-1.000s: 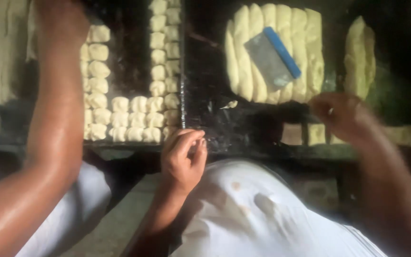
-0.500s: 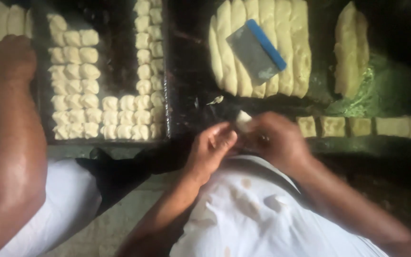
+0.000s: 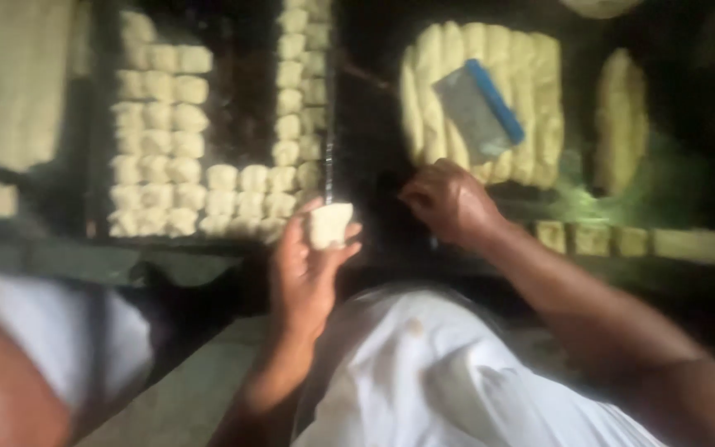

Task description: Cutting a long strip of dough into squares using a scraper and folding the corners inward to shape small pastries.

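A small square dough piece is now being pinched in the left hand, between the thumb and the fingertips. It is being held just in front of the near edge of the dark baking tray. Half a second ago both hands were being pressed close together over something small, below that same tray edge. Now they are being kept apart.

The right hand is being rested on the dark desk, to the right of the tray. Its fingers are curled in, and it cannot be told if anything is being pinched there.

Rows of dough pieces like the held one are being kept on the tray, along its left side, its near edge and its right side. The middle of the tray is still bare. So it is judged that one more piece is being shaped and brought up to the tray.

Right of the tray, a slab of long dough rolls is lying with a blue-handled scraper on top. A co-worker's arm is being seen left of the tray, low down.
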